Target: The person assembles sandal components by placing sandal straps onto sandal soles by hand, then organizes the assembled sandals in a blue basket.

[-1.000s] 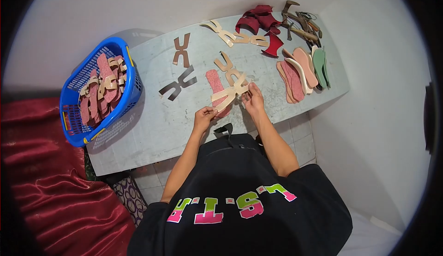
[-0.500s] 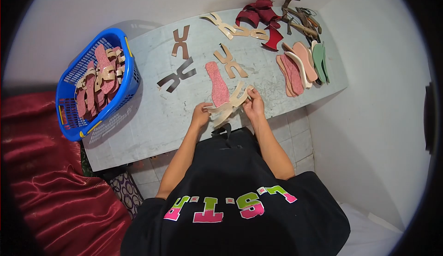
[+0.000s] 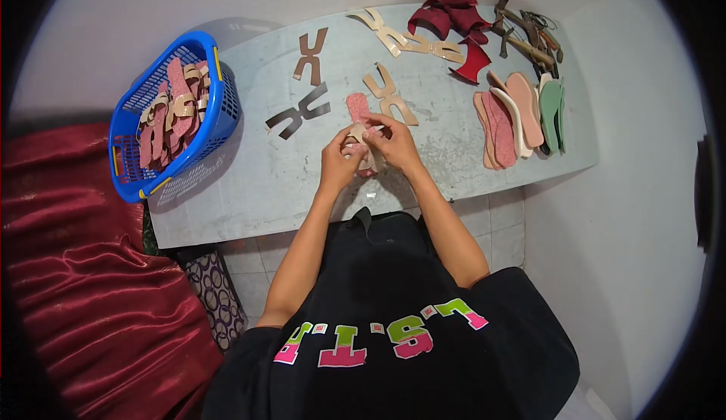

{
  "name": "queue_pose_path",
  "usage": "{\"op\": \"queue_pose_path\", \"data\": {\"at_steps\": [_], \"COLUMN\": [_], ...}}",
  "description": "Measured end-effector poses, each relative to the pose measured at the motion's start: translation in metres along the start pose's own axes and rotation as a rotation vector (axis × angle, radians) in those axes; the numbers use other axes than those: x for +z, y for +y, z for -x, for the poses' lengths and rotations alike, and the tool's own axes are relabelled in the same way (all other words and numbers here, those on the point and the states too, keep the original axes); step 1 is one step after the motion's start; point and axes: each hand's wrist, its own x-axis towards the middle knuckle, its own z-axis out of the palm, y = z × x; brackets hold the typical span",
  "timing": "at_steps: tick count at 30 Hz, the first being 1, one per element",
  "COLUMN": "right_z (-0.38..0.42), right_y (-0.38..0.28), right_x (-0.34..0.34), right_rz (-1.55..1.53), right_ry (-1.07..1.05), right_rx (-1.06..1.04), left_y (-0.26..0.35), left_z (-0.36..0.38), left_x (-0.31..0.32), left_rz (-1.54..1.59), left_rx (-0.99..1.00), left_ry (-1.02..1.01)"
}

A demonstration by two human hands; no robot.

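Near the table's front edge, a pink speckled shoe sole (image 3: 357, 105) points away from me, its nearer part largely covered by my hands. A cream sandal strap (image 3: 356, 134) lies across the sole between my fingers. My left hand (image 3: 340, 164) is closed on the strap's left side. From the right, my right hand (image 3: 392, 146) pinches the same strap over the sole, fingers bent. Just beyond, a loose beige strap piece (image 3: 391, 96) rests on the table, with a dark brown strap piece (image 3: 299, 111) to the left.
A blue basket (image 3: 225, 110) of strapped pink soles stands at the table's left end. A brown strap piece (image 3: 309, 57) and cream straps (image 3: 378, 30) lie farther back. Stacked soles (image 3: 522, 110), dark red pieces (image 3: 450, 15) and a hammer (image 3: 505, 13) occupy the right.
Both hands have come together over the sole. The strap, earlier stretched between them in front of the sole, now lies across it. The whole view has shifted slightly.
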Motion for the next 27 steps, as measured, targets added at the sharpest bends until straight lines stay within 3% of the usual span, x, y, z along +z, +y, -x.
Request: {"op": "queue_pose_path", "data": {"at_steps": [2, 4, 6, 8, 9, 10, 12, 14, 16, 18, 21, 24, 26, 27], "right_z": [0.011, 0.018, 0.021, 0.019, 0.023, 0.024, 0.027, 0.034, 0.031, 0.02, 0.018, 0.021, 0.019, 0.017], "right_y": [-0.01, 0.005, 0.047, 0.097, 0.085, 0.089, 0.089, 0.08, 0.079, 0.123, 0.139, 0.113, 0.105, 0.105], "right_x": [-0.009, -0.024, -0.042, -0.056, -0.052, -0.05, -0.05, -0.048, -0.046, -0.042, -0.029, -0.016, -0.013, -0.014], "right_rz": [-0.067, 0.311, 0.31, 0.301, -0.079, -0.079, 0.023, 0.059, 0.037, 0.059, 0.142, 0.178, 0.173, 0.174], "right_ry": [0.042, 0.204, 0.222, 0.024, 0.045, 0.053, -0.05, -0.004, 0.06, 0.08, 0.077, 0.037, 0.048, 0.049], "right_rx": [0.021, -0.075, -0.035, 0.134, 0.395, 0.387, 0.313, 0.286, 0.325, 0.293, 0.241, 0.243, 0.29, 0.287], "left_y": [-0.013, -0.017, -0.032, -0.042, -0.047, -0.053, -0.061, -0.065, -0.07, -0.082, -0.124, -0.111, -0.144, -0.147], "left_z": [-0.002, -0.001, 0.0, 0.003, 0.004, 0.003, 0.004, 0.006, 0.004, 0.005, 0.004, 0.008, 0.002, -0.002], "left_x": [-0.002, -0.003, -0.006, -0.008, -0.006, -0.002, 0.012, 0.017, 0.015, 0.019, 0.015, 0.027, 0.023, 0.021], "left_rz": [-0.002, 0.309, 0.491, 0.761, 0.754, 0.753, 0.736, 0.69, 0.432, 0.366, -0.214, -0.457, -0.497, -0.326], "left_rx": [-0.023, -0.177, -0.224, -0.361, -0.356, -0.351, -0.342, -0.325, -0.405, -0.385, -0.257, -0.228, -0.175, -0.237], "left_ry": [-0.041, 0.08, 0.081, 0.13, 0.151, 0.14, 0.401, 0.446, 0.325, 0.363, 0.377, 0.443, 0.458, 0.491]}}
